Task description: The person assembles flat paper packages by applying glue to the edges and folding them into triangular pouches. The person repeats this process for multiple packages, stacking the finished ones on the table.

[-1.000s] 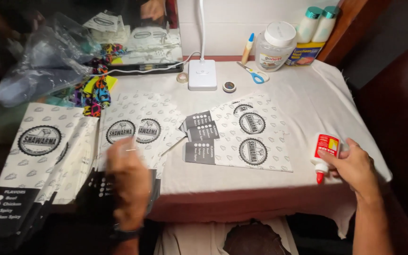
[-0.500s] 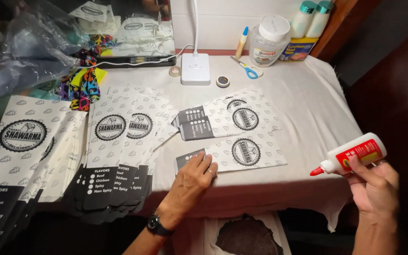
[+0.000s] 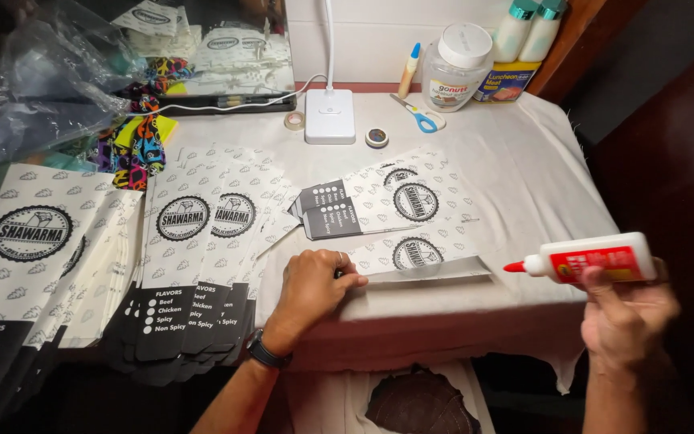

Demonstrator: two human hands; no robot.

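The right hand point(image 3: 628, 309) is raised off the near right corner of the surface point(image 3: 524, 193), fingers clenched around a white glue bottle point(image 3: 596, 259) with a red label. The bottle lies nearly level, its long axis running left to right, red nozzle pointing left toward the paper work and base toward the right edge of view. It is held in the air, clear of the cloth.

The left hand point(image 3: 311, 291), a dark watch point(image 3: 267, 351) at the wrist, rests palm down at the near edge of the surface, forearm angled up from lower left. Its fingers are loosely curled, pressing the left end of a flat paper bag point(image 3: 419, 259), white with grey leaf print and a round black emblem; they grip nothing.

Left of that hand, fanned stacks of bags point(image 3: 190, 265) of the same kind lie with black bands at their near ends. Just beyond the pressed bag are two more bags point(image 3: 387, 205).

Farther back stand a white lamp base point(image 3: 329, 116), two tape rolls point(image 3: 376, 137), blue-handled scissors point(image 3: 421, 116), a glue stick and a white-lidded clear jar point(image 3: 458, 56), against the wall.
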